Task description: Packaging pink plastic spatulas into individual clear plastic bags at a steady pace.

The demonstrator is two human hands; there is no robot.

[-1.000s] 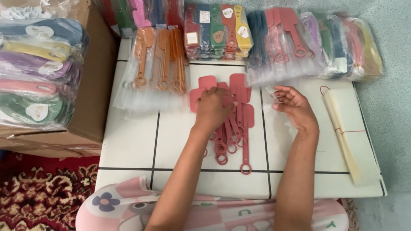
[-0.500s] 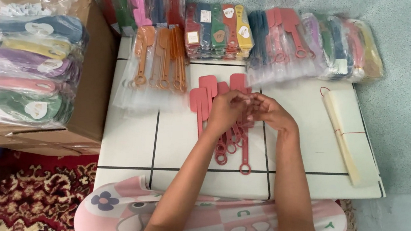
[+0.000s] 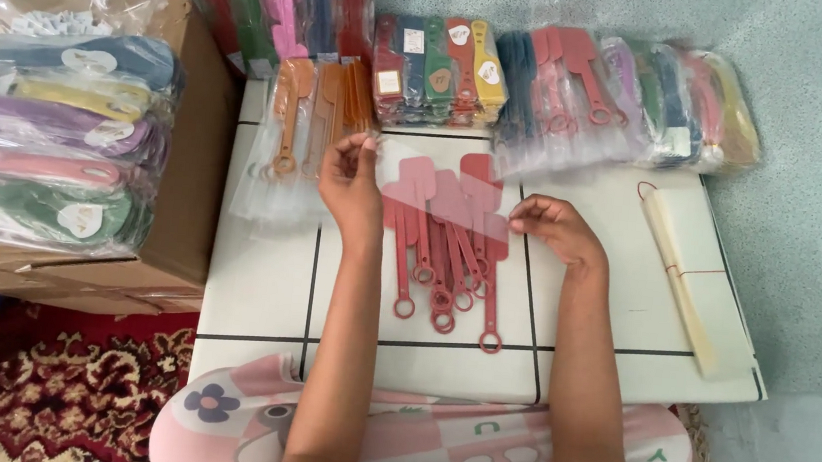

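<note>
The scene is lit brightly and evenly by soft, diffuse light. Only faint, short shadows are cast on the white worktop (image 3: 256, 276) beneath the forearms. Glare is seen on the clear plastic bags (image 3: 48, 141) at the left. The centre is rendered sharply; slight softness and mild bending are noticed toward the edges.

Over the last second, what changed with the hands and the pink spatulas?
The hands met over the pink spatulas half a second ago and have since parted: the left hand went up and left toward the orange spatula packet, fingers raised; the right hand drew right and pinches at the pile's right edge. Whether either holds a clear sleeve cannot be told. The pile, cardboard box, colour bundles and sleeve stack stayed put.
</note>
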